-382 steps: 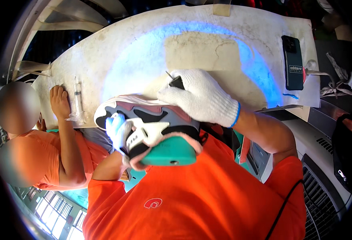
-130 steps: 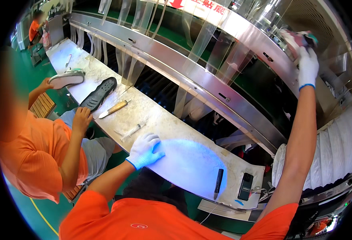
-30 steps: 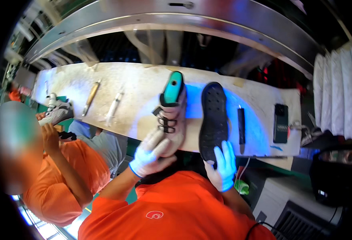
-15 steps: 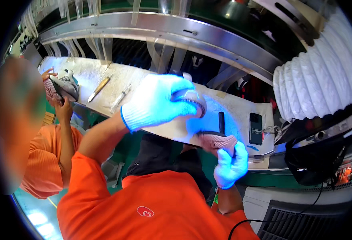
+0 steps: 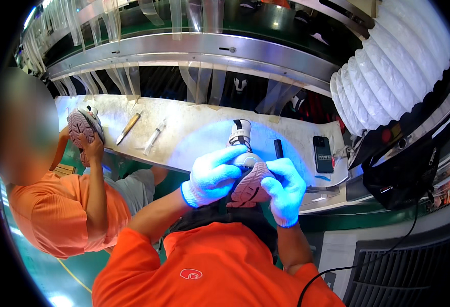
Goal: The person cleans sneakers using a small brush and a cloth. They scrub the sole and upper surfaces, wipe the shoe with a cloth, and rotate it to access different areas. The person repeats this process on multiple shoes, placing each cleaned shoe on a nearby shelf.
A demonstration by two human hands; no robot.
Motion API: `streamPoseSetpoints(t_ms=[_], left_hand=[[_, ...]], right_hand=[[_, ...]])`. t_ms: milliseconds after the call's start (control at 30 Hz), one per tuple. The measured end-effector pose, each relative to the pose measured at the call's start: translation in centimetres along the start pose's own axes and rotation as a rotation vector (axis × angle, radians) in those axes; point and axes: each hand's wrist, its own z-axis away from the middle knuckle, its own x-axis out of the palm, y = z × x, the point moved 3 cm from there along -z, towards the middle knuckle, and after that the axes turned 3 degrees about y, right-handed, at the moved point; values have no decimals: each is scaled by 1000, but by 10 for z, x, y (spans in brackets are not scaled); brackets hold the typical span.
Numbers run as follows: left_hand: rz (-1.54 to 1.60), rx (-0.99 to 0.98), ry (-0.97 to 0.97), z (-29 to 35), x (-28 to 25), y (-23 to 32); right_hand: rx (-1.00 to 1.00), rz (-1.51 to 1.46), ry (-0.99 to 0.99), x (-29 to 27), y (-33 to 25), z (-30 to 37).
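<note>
Both my hands wear white knitted gloves lit blue. A grey-white sneaker [image 5: 240,134] with dark laces lies on the bench, its heel away from me; the fingers of my left hand [image 5: 213,176] are closed at its toe. Against that toe is a second sneaker, its patterned pink sole [image 5: 250,187] turned toward me. My right hand [image 5: 287,193] grips this second sneaker at its right side, thumb on the sole. The second sneaker's upper is mostly hidden.
On the bench [image 5: 184,115] lie a wooden-handled knife [image 5: 128,128], a clear syringe-like tube [image 5: 155,136], a short black bar [image 5: 278,148] and a phone [image 5: 323,154]. At left a co-worker's hand [image 5: 94,147] holds another sneaker. A white duct [image 5: 388,77] and black bag [image 5: 399,176] are right.
The grey-white sneaker has come down onto the bench with my left hand. My right hand has brought the pink-soled sneaker left against it. The view has shifted slightly.
</note>
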Motion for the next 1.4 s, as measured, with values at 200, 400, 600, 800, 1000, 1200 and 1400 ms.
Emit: streamPoseSetpoints(t_ms=[200, 400, 600, 800, 1000, 1200, 1400], left_hand=[[188, -130, 25, 13, 2, 5], [392, -415, 183, 43, 6, 21], [409, -483, 246, 42, 6, 29], [477, -551, 273, 38, 10, 36], [472, -545, 283, 33, 13, 40], [484, -624, 292, 35, 13, 38], [520, -557, 341, 32, 14, 34]], right_hand=[[-42, -119, -8, -3, 24, 3], [-123, 40, 4, 20, 7, 19], [-95, 37, 9, 25, 5, 25], [-124, 122, 27, 25, -1, 29], [-136, 103, 6, 19, 3, 28], [-162, 144, 73, 26, 2, 28], [-211, 194, 78, 30, 1, 25]])
